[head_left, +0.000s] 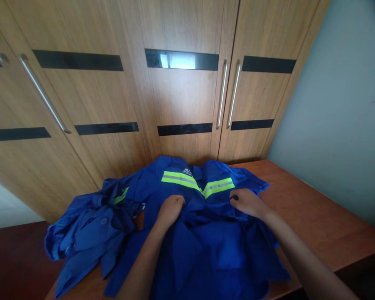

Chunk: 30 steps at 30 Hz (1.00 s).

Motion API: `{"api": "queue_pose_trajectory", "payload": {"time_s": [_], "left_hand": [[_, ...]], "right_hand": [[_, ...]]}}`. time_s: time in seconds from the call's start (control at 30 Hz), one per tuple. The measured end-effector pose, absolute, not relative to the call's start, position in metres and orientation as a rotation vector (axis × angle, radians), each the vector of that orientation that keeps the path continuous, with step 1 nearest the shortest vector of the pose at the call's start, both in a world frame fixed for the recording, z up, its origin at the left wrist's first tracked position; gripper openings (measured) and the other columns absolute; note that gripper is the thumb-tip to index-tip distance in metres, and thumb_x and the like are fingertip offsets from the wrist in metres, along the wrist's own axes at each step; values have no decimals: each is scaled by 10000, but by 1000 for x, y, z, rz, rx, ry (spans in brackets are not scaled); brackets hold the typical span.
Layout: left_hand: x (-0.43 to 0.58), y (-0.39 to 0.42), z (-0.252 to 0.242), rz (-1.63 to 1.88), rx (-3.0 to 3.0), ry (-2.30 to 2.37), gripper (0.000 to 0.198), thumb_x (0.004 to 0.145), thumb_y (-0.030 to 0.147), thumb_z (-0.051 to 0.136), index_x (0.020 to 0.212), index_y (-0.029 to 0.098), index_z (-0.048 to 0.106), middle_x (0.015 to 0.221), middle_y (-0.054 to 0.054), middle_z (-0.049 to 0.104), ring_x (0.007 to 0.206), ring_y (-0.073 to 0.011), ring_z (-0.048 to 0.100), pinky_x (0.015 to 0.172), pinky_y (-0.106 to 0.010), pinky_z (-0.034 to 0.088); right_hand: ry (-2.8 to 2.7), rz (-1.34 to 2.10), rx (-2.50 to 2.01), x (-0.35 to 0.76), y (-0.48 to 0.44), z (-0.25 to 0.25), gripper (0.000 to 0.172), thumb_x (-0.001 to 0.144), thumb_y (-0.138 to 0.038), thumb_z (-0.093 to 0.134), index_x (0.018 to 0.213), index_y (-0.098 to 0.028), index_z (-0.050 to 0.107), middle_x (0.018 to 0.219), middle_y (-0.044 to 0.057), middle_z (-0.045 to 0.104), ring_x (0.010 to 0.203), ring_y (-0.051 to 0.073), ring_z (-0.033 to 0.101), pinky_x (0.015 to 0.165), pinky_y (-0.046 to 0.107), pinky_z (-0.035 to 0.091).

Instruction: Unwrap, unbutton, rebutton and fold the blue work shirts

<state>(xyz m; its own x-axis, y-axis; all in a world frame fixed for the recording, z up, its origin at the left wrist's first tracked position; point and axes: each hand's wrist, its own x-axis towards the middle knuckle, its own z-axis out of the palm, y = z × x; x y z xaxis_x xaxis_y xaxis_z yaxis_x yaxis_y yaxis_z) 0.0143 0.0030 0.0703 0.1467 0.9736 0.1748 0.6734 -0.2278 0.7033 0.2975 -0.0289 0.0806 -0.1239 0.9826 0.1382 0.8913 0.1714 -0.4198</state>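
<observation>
A blue work jacket (187, 196) with yellow-green and silver reflective bands across the chest lies spread on the wooden surface. My left hand (171, 210) is closed on its cloth just below the left band. Below the right band, my right hand (248, 202) pinches another part of the same cloth, with a dark fold showing at the fingertips. Between my forearms the blue fabric is loose and creased. White lettering shows above the left band, too small to read.
A crumpled blue garment (95, 233) lies to the left, touching the jacket. Behind stands a wooden wardrobe (181, 96) with metal handles. The reddish-brown tabletop (306, 216) extends right to a pale wall (340, 116).
</observation>
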Motion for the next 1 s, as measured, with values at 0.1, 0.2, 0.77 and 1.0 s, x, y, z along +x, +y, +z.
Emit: {"api": "queue_pose_trajectory", "payload": {"time_s": [0.1, 0.2, 0.77, 1.0], "left_hand": [[17, -1, 66, 720, 2031, 1675, 266, 767, 240, 426, 529, 204, 540, 592, -14, 605, 605, -188, 561, 589, -274, 376], [21, -9, 72, 656, 2088, 1774, 244, 815, 244, 421, 667, 220, 613, 716, -43, 658, 713, -222, 594, 657, -308, 399], [63, -27, 55, 786, 2582, 1464, 326, 818, 221, 600, 1137, 220, 527, 1105, -69, 598, 979, -241, 588, 850, -358, 446], [59, -18, 55, 903, 2422, 1432, 254, 867, 116, 458, 1039, 228, 608, 934, -31, 640, 872, -180, 630, 780, -266, 467]], "right_hand": [[-2221, 150, -1896, 292, -30, 80, 211, 714, -128, 512, 763, -207, 702, 866, 71, 705, 884, 227, 642, 783, 296, 449], [-2249, -5, -1732, 273, -30, 94, 274, 738, -109, 508, 911, -207, 698, 962, 75, 692, 992, 211, 609, 884, 285, 418], [-2019, 427, -1525, 228, -4, 75, 234, 846, -203, 439, 769, -190, 660, 775, 26, 702, 733, 158, 632, 658, 230, 431], [-1651, 460, -1409, 247, -1, 77, 219, 808, -324, 447, 716, -200, 603, 655, 3, 635, 617, 163, 594, 576, 240, 433]]}}
